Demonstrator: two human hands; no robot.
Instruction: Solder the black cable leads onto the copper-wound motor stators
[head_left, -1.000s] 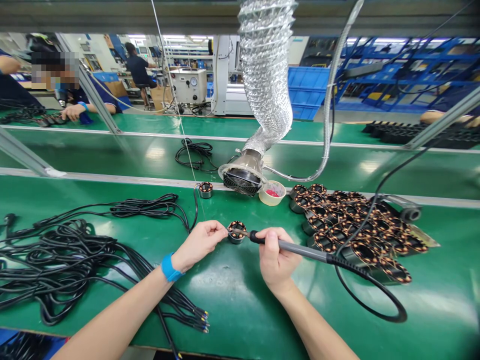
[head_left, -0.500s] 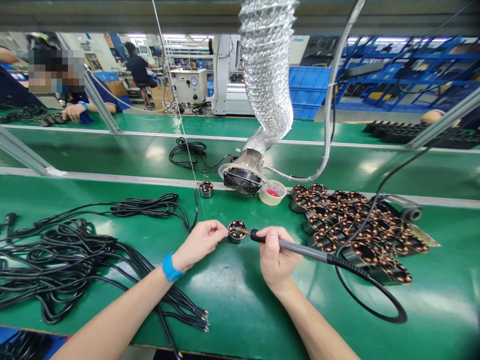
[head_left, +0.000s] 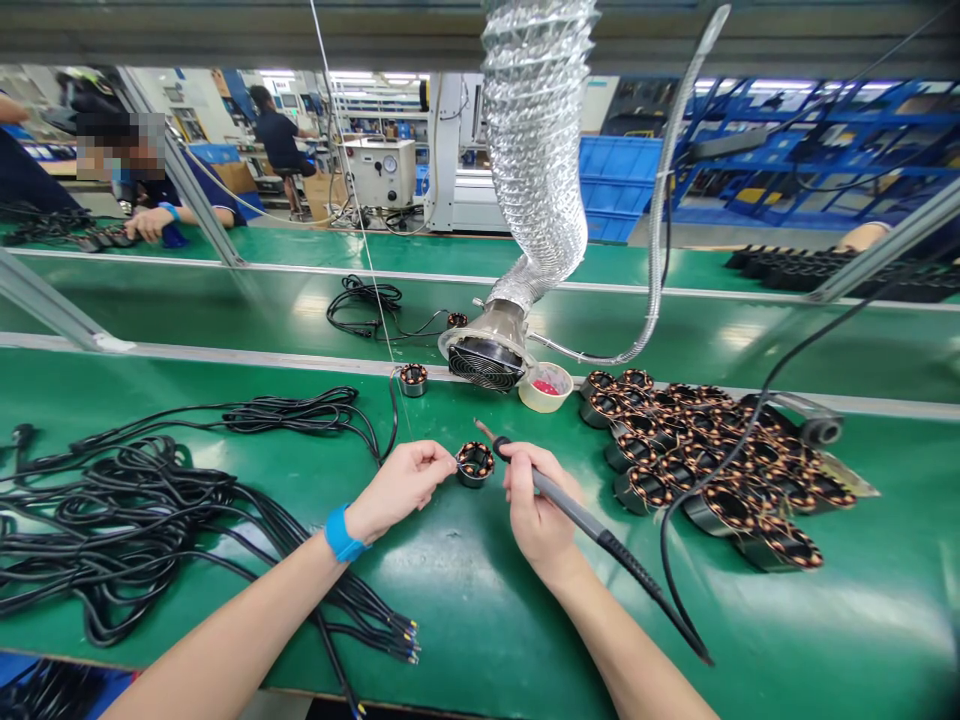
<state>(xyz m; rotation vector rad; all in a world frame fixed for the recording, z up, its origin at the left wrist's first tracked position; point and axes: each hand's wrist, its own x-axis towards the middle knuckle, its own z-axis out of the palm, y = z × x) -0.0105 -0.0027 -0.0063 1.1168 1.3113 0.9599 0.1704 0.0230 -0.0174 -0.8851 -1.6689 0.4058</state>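
My right hand (head_left: 546, 500) is closed around a soldering iron (head_left: 559, 492). Its bare tip points up and left, just above and apart from a motor stator (head_left: 475, 464) with copper windings, which stands on the green bench. At the stator's left edge, the thumb and forefinger of my left hand (head_left: 411, 478) are pinched together. A thin solder wire (head_left: 379, 290) runs down from overhead to this hand; its end between the fingers is barely visible. A second stator (head_left: 412, 380) with a black lead stands farther back.
Black cables (head_left: 142, 520) with bared colored ends lie to the left. Several stators (head_left: 705, 440) are massed at right. A fume extractor (head_left: 486, 360) hangs behind, beside a small tub (head_left: 545, 387) with red contents. Across the bench a co-worker's hand (head_left: 152, 222) rests near parts.
The soldering iron's tip has lifted off the stator and swung up and away, its handle tilting more steeply. My right hand has shifted slightly left; my left hand stays put.
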